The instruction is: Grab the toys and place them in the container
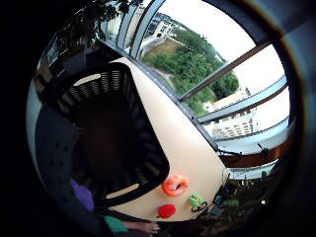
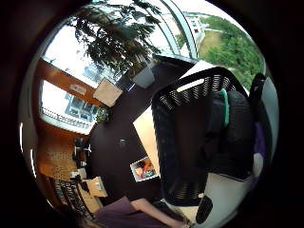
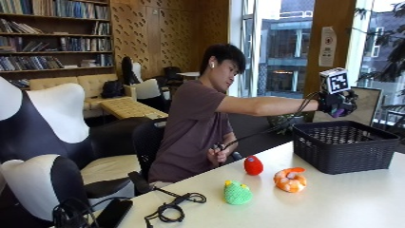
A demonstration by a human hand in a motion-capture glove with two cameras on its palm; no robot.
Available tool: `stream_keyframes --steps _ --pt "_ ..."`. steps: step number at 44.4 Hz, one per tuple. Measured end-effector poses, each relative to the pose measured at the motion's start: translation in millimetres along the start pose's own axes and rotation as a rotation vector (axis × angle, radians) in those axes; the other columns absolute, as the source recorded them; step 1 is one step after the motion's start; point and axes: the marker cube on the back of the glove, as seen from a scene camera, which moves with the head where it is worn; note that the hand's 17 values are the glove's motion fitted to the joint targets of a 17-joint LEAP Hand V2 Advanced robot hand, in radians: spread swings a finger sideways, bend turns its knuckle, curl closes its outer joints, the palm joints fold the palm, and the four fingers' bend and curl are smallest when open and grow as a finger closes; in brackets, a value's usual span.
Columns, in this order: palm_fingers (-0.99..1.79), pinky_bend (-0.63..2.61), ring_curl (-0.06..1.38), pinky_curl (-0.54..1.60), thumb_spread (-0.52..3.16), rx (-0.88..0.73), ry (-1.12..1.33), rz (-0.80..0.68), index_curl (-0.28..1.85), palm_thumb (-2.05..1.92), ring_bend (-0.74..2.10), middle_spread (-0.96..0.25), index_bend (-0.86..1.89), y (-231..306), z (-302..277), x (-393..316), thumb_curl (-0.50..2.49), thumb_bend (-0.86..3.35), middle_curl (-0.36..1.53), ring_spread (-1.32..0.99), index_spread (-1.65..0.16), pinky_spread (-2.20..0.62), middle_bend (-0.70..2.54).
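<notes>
White counter (image 3: 354, 199), carrying all items, seen from the outside view. Black slatted basket (image 3: 345, 145) at the counter's 2 o'clock, upright, its open mouth facing up. Gloved right hand (image 3: 336, 103) held in the air above the basket's near rim on an outstretched arm, fingers curled round a purple toy (image 3: 340, 111) (only a small part shows between the fingers). Orange toy (image 3: 290, 180) on the counter at 7 o'clock of the basket, near but apart from it. Green toy (image 3: 237, 193) at 8 o'clock of the orange toy, well clear of the basket. Red toy (image 3: 253, 165) at 10 o'clock of the orange toy, near the counter's edge beside the person.
</notes>
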Motion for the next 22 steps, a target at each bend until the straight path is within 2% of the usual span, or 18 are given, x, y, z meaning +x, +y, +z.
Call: stream_keyframes --steps 3,5,6,7,8,9,11,16,22 --pt "0.97 1.25 0.68 0.67 1.61 -0.133 -0.095 -0.158 0.99 0.00 1.59 -0.23 1.14 4.1 17.6 -21.6 0.35 0.68 0.87 -0.31 -0.16 -0.42 1.32" --pt "0.87 1.24 0.67 0.66 1.59 -0.250 -0.134 -0.200 0.98 -0.05 1.56 -0.24 1.06 9.8 25.3 -18.4 0.34 0.65 0.86 -0.31 -0.17 -0.41 1.26" --pt "0.49 1.25 0.65 0.65 1.57 -0.299 -0.154 -0.210 0.94 -0.10 1.49 -0.25 0.89 12.6 27.8 -14.4 0.32 0.60 0.81 -0.31 -0.17 -0.40 1.10" --pt "0.37 1.29 0.67 0.68 1.57 -0.335 -0.170 -0.217 0.96 -0.10 1.49 -0.25 0.85 15.0 29.6 -10.7 0.31 0.59 0.80 -0.30 -0.17 -0.39 1.04" --pt "-0.15 1.27 0.66 0.69 1.58 -0.356 -0.178 -0.222 0.94 -0.11 1.38 -0.22 0.80 16.7 30.8 -7.6 0.30 0.57 0.75 -0.27 -0.18 -0.33 0.84" --pt "-0.41 1.28 0.66 0.72 1.58 -0.364 -0.179 -0.224 0.94 -0.11 1.29 -0.20 0.77 17.8 31.3 -5.1 0.29 0.55 0.72 -0.22 -0.18 -0.28 0.72" --pt "-0.54 1.27 0.58 0.66 1.58 -0.363 -0.171 -0.225 0.83 -0.11 1.09 -0.14 0.63 19.0 30.3 -0.1 0.27 0.52 0.64 -0.17 -0.21 -0.21 0.57" --pt "-0.44 1.16 0.42 0.54 1.56 -0.374 -0.172 -0.216 0.66 -0.12 0.78 -0.08 0.40 23.4 19.3 15.8 0.24 0.42 0.53 -0.09 -0.25 -0.10 0.34" --pt "-0.35 1.03 0.33 0.48 1.54 -0.336 -0.129 -0.187 0.56 -0.12 0.60 -0.04 0.21 34.1 -12.8 48.0 0.20 0.30 0.46 -0.02 -0.26 -0.02 0.16"
